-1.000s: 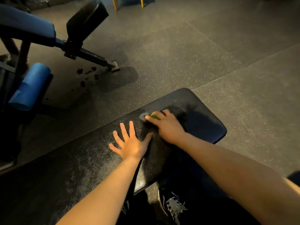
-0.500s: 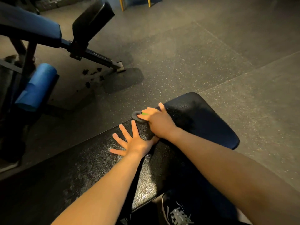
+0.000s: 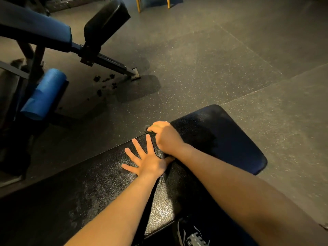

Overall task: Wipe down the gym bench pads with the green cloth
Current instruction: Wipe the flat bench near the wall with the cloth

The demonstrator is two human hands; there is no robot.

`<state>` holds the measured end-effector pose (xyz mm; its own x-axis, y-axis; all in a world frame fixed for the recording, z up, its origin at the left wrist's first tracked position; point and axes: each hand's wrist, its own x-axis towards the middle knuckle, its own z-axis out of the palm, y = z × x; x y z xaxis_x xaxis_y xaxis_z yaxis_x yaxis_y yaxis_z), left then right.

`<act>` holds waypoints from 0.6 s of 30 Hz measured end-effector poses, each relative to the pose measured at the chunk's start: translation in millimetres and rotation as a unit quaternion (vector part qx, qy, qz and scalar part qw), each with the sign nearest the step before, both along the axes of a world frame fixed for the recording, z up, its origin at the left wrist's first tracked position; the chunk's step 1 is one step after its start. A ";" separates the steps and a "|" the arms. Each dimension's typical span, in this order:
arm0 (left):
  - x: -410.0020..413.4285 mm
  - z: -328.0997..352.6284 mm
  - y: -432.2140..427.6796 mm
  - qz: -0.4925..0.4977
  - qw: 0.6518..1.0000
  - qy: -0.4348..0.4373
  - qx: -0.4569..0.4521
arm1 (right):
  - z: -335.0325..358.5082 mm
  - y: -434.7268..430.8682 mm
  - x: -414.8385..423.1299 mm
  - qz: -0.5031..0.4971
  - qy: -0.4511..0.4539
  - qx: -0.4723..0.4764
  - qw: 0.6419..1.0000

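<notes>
A black textured bench pad (image 3: 221, 139) runs from lower left to the right, with damp streaks on it. My left hand (image 3: 147, 160) lies flat on the pad, fingers spread. My right hand (image 3: 166, 137) is curled round the cloth (image 3: 150, 132) at the pad's far edge. Only a small dark fold of the cloth shows under the knuckles; its green colour is hidden now. The thumb of my left hand tucks under my right wrist.
Another bench with blue pads (image 3: 35, 29), a black pad (image 3: 106, 18) and a blue foam roller (image 3: 44, 94) stands at the left. Dark crumbs (image 3: 104, 82) lie on the speckled rubber floor (image 3: 230, 59). My shoe (image 3: 193, 235) is below the pad. Yellow chair legs (image 3: 139, 4) stand far back.
My right hand slid the cloth left and away, from the pad's middle to its far edge. The green of the cloth went out of sight. My left hand stayed flat.
</notes>
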<state>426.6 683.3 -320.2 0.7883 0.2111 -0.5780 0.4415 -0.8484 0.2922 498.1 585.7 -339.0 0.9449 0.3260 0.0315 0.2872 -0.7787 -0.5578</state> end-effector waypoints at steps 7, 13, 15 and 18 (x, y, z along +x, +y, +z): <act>-0.5 0.6 3.7 -0.006 1.000 -0.009 -0.029 | -10.5 -84.6 21.4 -0.141 -0.011 -0.091 0.986; -0.3 -2.8 4.7 -0.008 1.000 -0.015 -0.017 | -5.3 -64.5 9.6 -0.245 0.000 -0.046 0.969; 0.0 -4.5 3.2 -0.011 1.000 -0.016 -0.003 | -8.3 -33.8 -14.6 -0.192 0.008 -0.020 0.981; 0.1 -6.0 1.8 -0.009 1.000 -0.020 0.012 | -17.7 -11.0 -38.2 -0.054 0.038 -0.047 0.997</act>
<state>426.7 685.1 -326.1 0.8143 0.2094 -0.5413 0.4143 -0.8628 0.2895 459.9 574.7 -356.7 0.9733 0.2195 -0.0674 0.1579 -0.8530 -0.4975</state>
